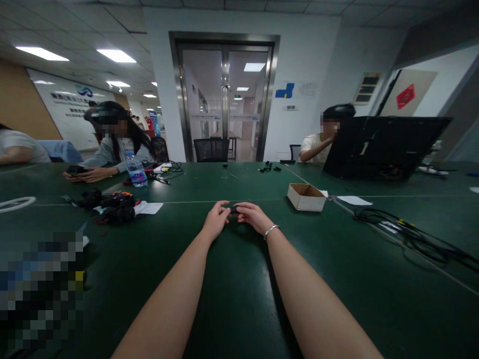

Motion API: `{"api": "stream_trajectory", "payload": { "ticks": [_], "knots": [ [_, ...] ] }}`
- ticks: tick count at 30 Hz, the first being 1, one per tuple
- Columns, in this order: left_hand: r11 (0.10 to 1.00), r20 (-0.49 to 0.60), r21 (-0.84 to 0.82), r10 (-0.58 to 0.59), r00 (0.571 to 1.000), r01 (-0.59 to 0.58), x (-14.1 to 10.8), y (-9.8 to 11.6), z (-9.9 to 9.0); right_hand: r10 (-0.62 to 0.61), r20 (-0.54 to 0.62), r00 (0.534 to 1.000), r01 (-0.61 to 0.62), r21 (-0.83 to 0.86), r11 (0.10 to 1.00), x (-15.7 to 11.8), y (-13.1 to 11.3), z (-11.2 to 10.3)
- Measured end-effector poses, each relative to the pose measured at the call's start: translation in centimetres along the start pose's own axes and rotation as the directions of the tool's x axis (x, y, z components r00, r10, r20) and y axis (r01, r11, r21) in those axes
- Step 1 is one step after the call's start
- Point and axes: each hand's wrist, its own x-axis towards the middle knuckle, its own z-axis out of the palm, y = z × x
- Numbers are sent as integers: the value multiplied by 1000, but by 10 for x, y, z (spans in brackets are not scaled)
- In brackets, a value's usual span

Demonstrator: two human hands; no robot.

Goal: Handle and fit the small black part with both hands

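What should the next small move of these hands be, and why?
Probably a slight turn of the right hand, to bring the small black object into clearer view: it sits between that hand and the left hand, the fingers seem to cover part of it, and its details cannot be made out here.

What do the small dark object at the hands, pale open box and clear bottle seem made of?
Small dark oblong object: perhaps matte plastic, little shine; too small to be sure. Pale rectangular box: probably matte cardboard or wood, dull plain walls. Clear cylindrical bottle: likely glossy plastic, transparent walls.
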Motion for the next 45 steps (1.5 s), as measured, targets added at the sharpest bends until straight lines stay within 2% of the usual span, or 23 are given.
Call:
{"api": "stream_trajectory", "payload": {
  "ticks": [17, 23, 32, 37, 42, 45],
  "knots": [
    [999, 47, 35, -9, 999, 7, -3, 2, -1, 12, 6, 1000, -11, -19, 1000, 0, -1, 1],
    [998, 19, 54, -11, 1000, 10, -2, 0, -1, 6, 4, 1000, -6, -18, 1000, -1, 0, 0],
    [999, 42, 41, -9, 999, 8, -3, 3, -1, -18, 23, 1000, 18, -11, 1000, -1, 2, -3],
    [1000, 50, -25, -1, 999, 2, -3, 7, -1, -13, 7, 1000, 13, -34, 999, -1, 3, -2],
    [997, 18, -61, -37, 999, 38, 2, 4, -4, -56, 16, 998, 58, -135, 989, -1, 7, 0],
    [999, 4, 35, -41, 999, 41, 0, 4, -5, -104, 14, 994, 103, -298, 949, 0, 12, 4]
  ]
}}
